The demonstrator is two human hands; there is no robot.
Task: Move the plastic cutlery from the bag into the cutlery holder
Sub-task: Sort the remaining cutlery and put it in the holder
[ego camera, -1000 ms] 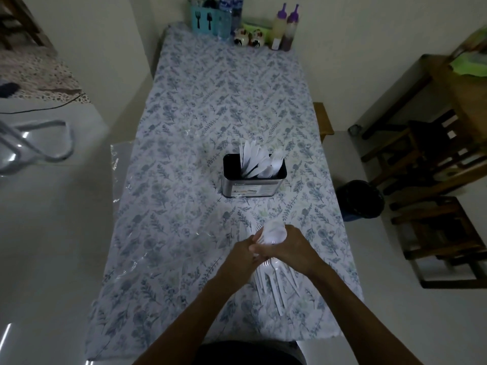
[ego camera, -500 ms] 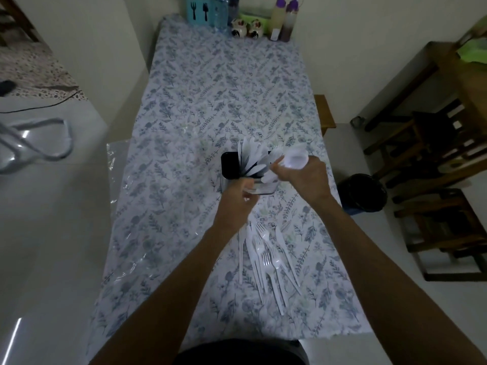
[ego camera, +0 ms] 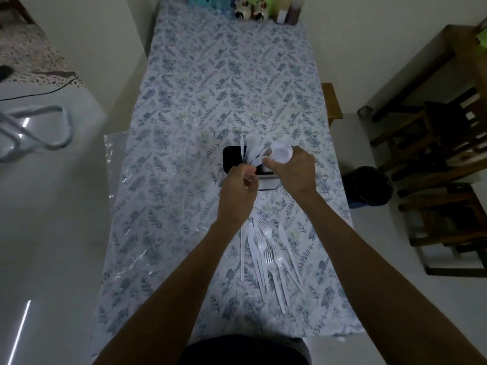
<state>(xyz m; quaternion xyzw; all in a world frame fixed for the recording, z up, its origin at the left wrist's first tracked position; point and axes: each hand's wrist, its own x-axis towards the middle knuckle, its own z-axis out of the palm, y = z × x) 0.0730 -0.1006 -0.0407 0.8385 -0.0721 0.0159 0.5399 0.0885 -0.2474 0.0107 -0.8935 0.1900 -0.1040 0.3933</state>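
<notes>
Since half a second ago, the two hands are sitting a little closer over the holder, and the right hand's white bundle is now lying over the far right corner of the opening rather than off to its side.

The cutlery holder (ego camera: 264, 180) is standing near the middle of the table (ego camera: 184, 159), a dark rectangular box with a pale lower front. White plastic cutlery (ego camera: 254, 151) is already leaning out of it in a fan, tips pointing away from the person. More loose cutlery (ego camera: 271, 256), forks, knives and spoons, is lying in a spread on the floral cloth just in front of the person, between the two forearms, well short of the holder.

The left hand (ego camera: 238, 192) is hovering at the holder's near edge with its fingers curled and pressed together around something small and pale; what it is pinching is too blurred to tell. The right hand (ego camera: 295, 171) is closing round a crumpled white bundle (ego camera: 281, 155), thumb and fingers wrapped against it, holding it just above the standing cutlery. Whether that bundle is the bag cannot be told.

A dark bin (ego camera: 369, 187) is standing on the floor just beside the table's right edge.
</notes>
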